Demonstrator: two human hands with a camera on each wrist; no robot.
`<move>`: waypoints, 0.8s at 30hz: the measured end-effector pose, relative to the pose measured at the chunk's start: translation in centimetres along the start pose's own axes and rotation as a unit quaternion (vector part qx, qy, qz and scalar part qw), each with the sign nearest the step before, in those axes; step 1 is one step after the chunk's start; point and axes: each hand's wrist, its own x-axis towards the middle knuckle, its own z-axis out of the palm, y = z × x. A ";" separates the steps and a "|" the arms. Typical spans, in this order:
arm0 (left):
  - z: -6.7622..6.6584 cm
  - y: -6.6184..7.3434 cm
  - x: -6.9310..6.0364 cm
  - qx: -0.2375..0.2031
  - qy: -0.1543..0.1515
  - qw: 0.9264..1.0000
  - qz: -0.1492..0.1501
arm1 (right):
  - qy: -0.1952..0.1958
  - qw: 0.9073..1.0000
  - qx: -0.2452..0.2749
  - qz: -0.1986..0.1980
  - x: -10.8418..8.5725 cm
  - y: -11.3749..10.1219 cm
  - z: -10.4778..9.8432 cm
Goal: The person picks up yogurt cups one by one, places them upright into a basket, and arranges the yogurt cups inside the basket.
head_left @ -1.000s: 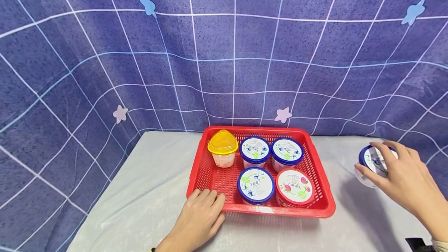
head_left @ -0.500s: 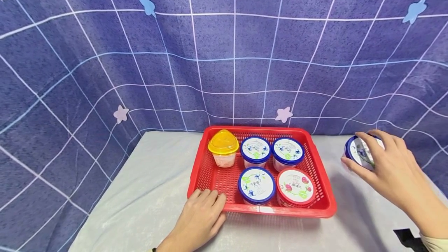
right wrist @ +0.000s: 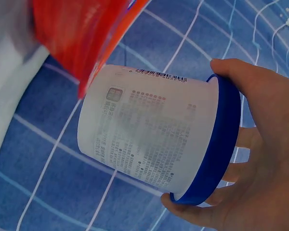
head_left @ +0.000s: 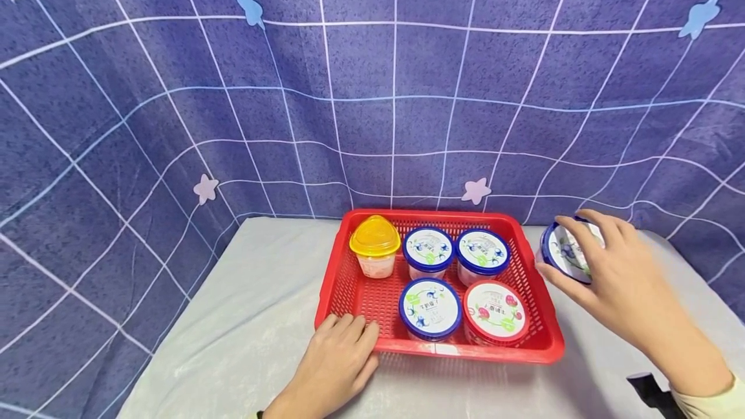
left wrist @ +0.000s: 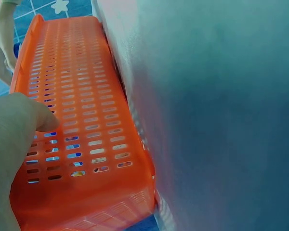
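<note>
My left hand [head_left: 337,361] grips the front rim of the red plastic basket [head_left: 512,354] near its left corner, fingers over the edge. The left wrist view shows the thumb against the basket's slotted wall [left wrist: 86,187]. Just past the basket's right side, my right hand [head_left: 625,283] holds a tub with a blue lid [head_left: 567,254] by the lid's edge, raised off the table. From the right wrist, the white printed side of this tub [right wrist: 149,130] is visible, close to the basket's edge.
Inside the basket stand a yellow-lidded tub [head_left: 375,238], a red-lidded tub [head_left: 496,311] and blue-lidded tubs, one of them at the front [head_left: 429,309]. A grey-white cloth [head_left: 262,277] covers the table. A purple grid-patterned curtain [head_left: 361,121] hangs behind and at the sides.
My right hand has carried the blue-lidded tub leftward, from well right of the basket to right beside its rim. The left hand keeps its grip on the basket, which stays in place.
</note>
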 end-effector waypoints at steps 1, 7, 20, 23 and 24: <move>0.0 0.0 0.0 0.000 0.001 1.000 0.000 | -0.002 1.000 -0.002 -0.005 0.3 -0.3 0.1; 0.1 0.0 0.0 -0.002 0.008 1.000 0.001 | -0.017 0.999 -0.016 -0.026 1.8 -2.1 0.9; 0.1 0.0 0.0 0.000 -0.001 1.000 0.000 | -0.060 0.993 0.012 -0.099 4.8 -6.4 2.2; 0.1 0.0 0.0 -0.002 -0.001 1.000 0.000 | -0.069 0.991 0.022 -0.110 5.3 -7.4 2.6; 0.1 0.0 0.0 -0.002 0.000 1.000 0.001 | -0.073 0.991 0.024 -0.113 5.5 -7.8 2.6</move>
